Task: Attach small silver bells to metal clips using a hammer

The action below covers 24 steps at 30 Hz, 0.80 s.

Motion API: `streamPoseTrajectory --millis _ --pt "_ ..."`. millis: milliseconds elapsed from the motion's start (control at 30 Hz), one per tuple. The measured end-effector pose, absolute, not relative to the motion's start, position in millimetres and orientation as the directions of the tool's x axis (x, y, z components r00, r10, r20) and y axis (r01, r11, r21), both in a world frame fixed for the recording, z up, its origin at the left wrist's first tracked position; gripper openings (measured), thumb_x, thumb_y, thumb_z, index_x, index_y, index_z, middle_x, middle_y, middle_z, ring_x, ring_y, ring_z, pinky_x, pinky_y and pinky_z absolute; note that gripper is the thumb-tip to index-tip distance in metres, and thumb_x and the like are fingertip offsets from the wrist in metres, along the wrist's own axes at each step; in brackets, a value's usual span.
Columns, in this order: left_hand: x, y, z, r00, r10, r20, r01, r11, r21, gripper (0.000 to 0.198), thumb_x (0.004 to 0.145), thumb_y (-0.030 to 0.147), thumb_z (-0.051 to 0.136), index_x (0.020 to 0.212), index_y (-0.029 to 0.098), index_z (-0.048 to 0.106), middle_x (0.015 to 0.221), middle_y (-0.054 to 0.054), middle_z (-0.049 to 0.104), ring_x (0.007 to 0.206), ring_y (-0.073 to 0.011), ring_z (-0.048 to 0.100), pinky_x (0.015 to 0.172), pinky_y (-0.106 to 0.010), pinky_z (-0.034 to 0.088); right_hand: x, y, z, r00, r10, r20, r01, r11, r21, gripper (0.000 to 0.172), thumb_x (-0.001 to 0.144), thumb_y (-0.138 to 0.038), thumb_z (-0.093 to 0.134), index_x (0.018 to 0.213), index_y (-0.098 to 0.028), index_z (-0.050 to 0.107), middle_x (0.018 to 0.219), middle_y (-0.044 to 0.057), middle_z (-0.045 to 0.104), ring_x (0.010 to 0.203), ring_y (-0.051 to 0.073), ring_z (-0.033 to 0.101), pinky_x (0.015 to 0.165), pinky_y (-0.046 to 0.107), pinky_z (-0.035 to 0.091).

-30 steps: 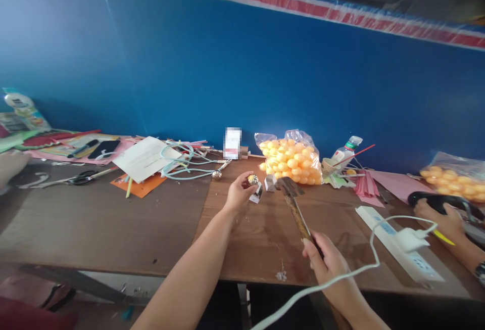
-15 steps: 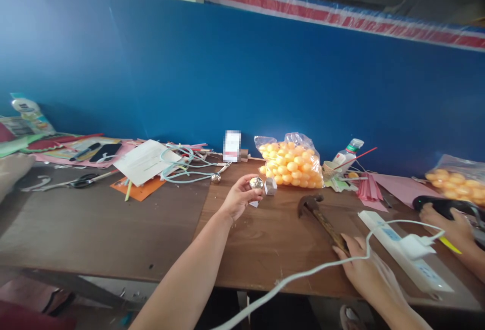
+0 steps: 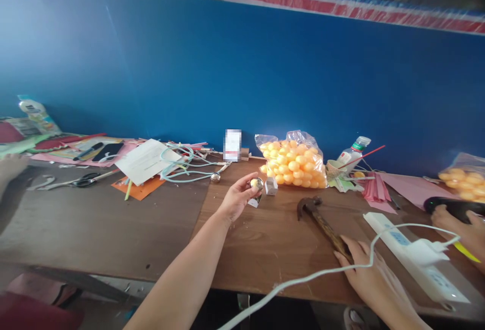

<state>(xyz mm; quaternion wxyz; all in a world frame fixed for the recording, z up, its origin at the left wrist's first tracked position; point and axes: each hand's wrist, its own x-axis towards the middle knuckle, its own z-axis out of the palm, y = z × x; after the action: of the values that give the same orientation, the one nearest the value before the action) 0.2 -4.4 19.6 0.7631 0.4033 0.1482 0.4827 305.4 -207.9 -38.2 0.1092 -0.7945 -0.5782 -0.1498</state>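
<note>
My left hand [image 3: 237,197] is raised over the wooden table [image 3: 265,239], fingers closed on a small shiny ball [image 3: 256,184]. Two small white blocks [image 3: 270,186] sit just beyond it. A hammer [image 3: 320,221] with a worn wooden handle lies flat on the table, head to the left. My right hand [image 3: 366,269] rests at the handle's near end, fingers lying over it. A white cable [image 3: 326,273] crosses over that hand.
A clear bag of orange balls [image 3: 293,160] stands at the back, another at far right [image 3: 464,181]. A white power strip [image 3: 413,254] lies right. Another person's hand [image 3: 458,224] holds a black tool. Scissors [image 3: 81,180], papers, tubing [image 3: 182,166] and a bottle [image 3: 350,153] clutter the back.
My right hand brought the raised hammer down and laid it flat on the table to the right. My left hand kept the shiny ball, shifting only slightly.
</note>
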Motion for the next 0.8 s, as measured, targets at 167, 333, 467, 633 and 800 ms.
streamPoseTrajectory --millis 167,333,467,633,800 --pt "4 -1 14 0.44 0.876 0.196 -0.524 0.074 0.848 0.054 0.064 0.021 0.079 0.115 0.02 0.064 0.096 -0.005 0.067 0.085 -0.0147 0.063 0.078 -0.027 0.047 286 -208 -29 0.253 0.841 0.479 0.967 -0.227 -0.113 0.042 0.084 -0.042 0.045 0.119 -0.02 0.055 0.112 0.014 0.06 0.101 0.031 0.059 0.088 0.046 0.048" --pt "5 -1 12 0.384 0.901 0.2 -0.436 -0.014 0.9 0.059 0.062 0.02 0.078 0.119 0.02 0.062 0.091 -0.005 0.067 0.08 -0.0129 0.06 0.071 -0.024 0.047 244 -195 -7 0.201 0.824 0.53 0.96 -0.058 -0.275 0.036 0.088 -0.04 0.046 0.117 -0.022 0.056 0.117 0.011 0.06 0.11 0.027 0.056 0.097 0.044 0.044" --pt "4 5 10 0.353 0.913 0.203 -0.427 -0.036 0.903 0.052 0.062 0.024 0.078 0.112 0.017 0.064 0.088 -0.005 0.067 0.076 -0.0129 0.061 0.068 -0.024 0.048 212 -169 9 0.162 0.838 0.522 0.921 0.061 -0.384 0.03 0.089 -0.036 0.048 0.112 -0.022 0.06 0.116 0.01 0.06 0.109 0.025 0.056 0.097 0.042 0.044" --pt "-2 17 13 0.096 0.993 0.069 -0.589 0.001 0.808 0.047 0.062 0.028 0.079 0.103 0.014 0.061 0.085 -0.003 0.063 0.071 -0.0097 0.06 0.075 -0.028 0.049 180 -117 32 0.126 0.882 0.454 0.851 0.138 -0.506 0.027 0.089 -0.034 0.047 0.105 -0.02 0.064 0.102 0.009 0.064 0.088 0.019 0.062 0.083 0.034 0.049" --pt "-8 23 12 -0.032 0.999 -0.026 -0.589 0.002 0.808 0.042 0.062 0.03 0.079 0.096 0.013 0.061 0.078 0.0 0.059 0.063 -0.0062 0.057 0.071 -0.026 0.048 157 -65 45 0.079 0.961 0.264 0.903 0.043 -0.427 0.021 0.087 -0.031 0.05 0.096 -0.024 0.069 0.096 0.004 0.066 0.083 0.017 0.063 0.074 0.028 0.046"
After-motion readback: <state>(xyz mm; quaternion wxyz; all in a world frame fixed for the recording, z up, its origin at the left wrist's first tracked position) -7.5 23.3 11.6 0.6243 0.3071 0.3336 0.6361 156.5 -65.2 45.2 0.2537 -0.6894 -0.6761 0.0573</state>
